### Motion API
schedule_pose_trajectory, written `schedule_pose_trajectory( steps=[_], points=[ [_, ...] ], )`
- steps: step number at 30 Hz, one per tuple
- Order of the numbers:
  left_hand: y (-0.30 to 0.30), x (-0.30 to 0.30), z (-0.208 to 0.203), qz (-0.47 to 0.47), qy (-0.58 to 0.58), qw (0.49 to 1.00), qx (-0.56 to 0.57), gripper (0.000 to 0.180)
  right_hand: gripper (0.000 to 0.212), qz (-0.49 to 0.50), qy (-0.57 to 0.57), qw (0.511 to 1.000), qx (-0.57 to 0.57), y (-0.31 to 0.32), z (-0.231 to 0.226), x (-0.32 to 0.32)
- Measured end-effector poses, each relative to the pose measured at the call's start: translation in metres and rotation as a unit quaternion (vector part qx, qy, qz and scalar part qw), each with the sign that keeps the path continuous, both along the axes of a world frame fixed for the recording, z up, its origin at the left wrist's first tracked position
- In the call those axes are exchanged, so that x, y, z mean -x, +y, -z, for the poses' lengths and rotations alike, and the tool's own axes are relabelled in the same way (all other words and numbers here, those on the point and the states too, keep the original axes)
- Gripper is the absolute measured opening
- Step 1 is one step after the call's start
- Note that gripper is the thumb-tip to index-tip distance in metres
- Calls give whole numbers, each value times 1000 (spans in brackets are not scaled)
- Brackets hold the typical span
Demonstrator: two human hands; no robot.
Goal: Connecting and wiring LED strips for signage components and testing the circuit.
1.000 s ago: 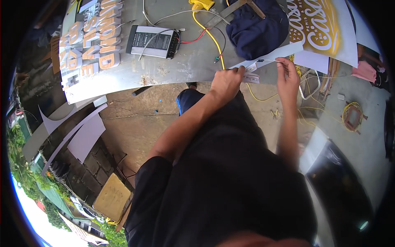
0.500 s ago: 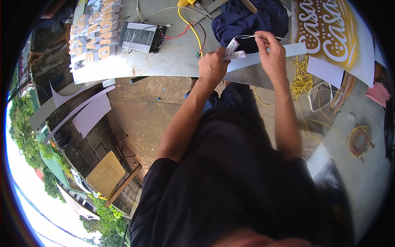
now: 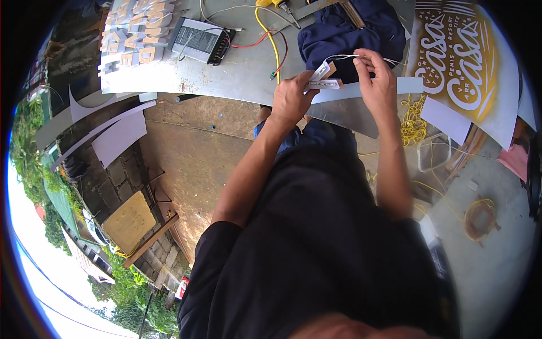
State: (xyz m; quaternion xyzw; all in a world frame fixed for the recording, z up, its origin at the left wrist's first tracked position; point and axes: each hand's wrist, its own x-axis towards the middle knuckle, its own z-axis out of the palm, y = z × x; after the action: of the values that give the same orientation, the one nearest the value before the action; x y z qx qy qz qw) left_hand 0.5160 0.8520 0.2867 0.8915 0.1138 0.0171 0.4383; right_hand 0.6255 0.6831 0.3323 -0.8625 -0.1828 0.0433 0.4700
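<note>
My left hand (image 3: 291, 100) grips a small white V-shaped sign letter (image 3: 329, 84) near the table's front edge. A row of small LEDs shows inside the letter, and its side edge is tan. Thin white wires (image 3: 342, 56) run from the letter to my right hand (image 3: 377, 79), whose thumb and fingers pinch them. Beyond my hands lies a bundled navy cloth (image 3: 320, 38). A power supply (image 3: 195, 39) rests to the left on the metal table (image 3: 169, 79), with red and black leads ending in a green connector (image 3: 273, 75).
Several white sign letters (image 3: 132, 34) stand at the far left. A yellow tool (image 3: 271, 4) lies at the back. On the right are a gold-and-white sign panel (image 3: 451, 62) and a tangled yellow cord (image 3: 414, 121). White offcuts (image 3: 121, 138) lean by the block wall on the left.
The view has shifted slightly. The letter has tilted a little in my left hand, showing more of its tan edge. Both hands keep their holds on the letter and wires.
</note>
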Motion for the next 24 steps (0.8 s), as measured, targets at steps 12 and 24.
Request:
schedule_pose_trajectory(
  steps=[12, 24],
  points=[
    [79, 95, -15, -99, 70, 985, -126, 38, 17, -182, 22, 981, -60, 98, 2, 58],
    [148, 91, 19, -7, 24, 988, -155, 36, 12, -86, 39, 994, -61, 175, 37, 71]
  ],
)
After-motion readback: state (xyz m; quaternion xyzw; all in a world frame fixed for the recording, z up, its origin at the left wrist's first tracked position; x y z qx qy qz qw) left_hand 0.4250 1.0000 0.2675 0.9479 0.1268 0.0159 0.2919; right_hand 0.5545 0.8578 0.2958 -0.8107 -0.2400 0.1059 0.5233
